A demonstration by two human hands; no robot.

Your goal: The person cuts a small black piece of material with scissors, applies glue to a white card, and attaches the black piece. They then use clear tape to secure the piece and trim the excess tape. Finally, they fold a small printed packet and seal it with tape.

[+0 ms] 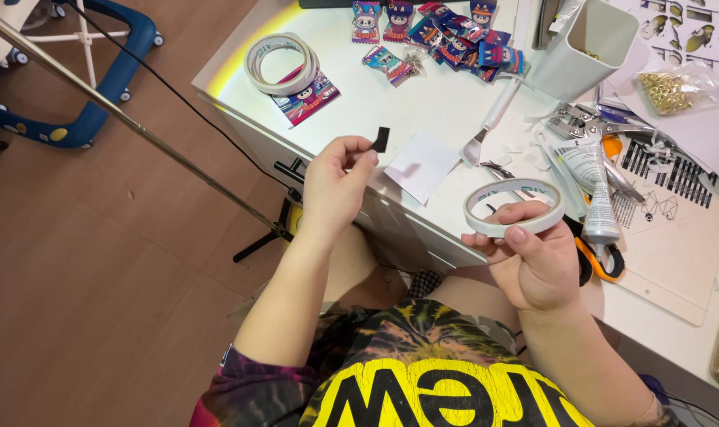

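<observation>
Hands working above the white surface (423, 111): left hand (334, 186) is pinching a small black rectangular strip (382, 139); right hand (533, 265) is gripping a white double-sided tape roll (514, 207), best kept level.

Bright, even light falls on the white desk (423, 103), with yellowish glare along its far left edge, soft shadows, sharp focus, and slight wide-angle bending near the edges.

A white table (391, 103) stands on a brown wood-look floor (98, 269), with a blue wheeled frame (98, 87) nearby.
</observation>
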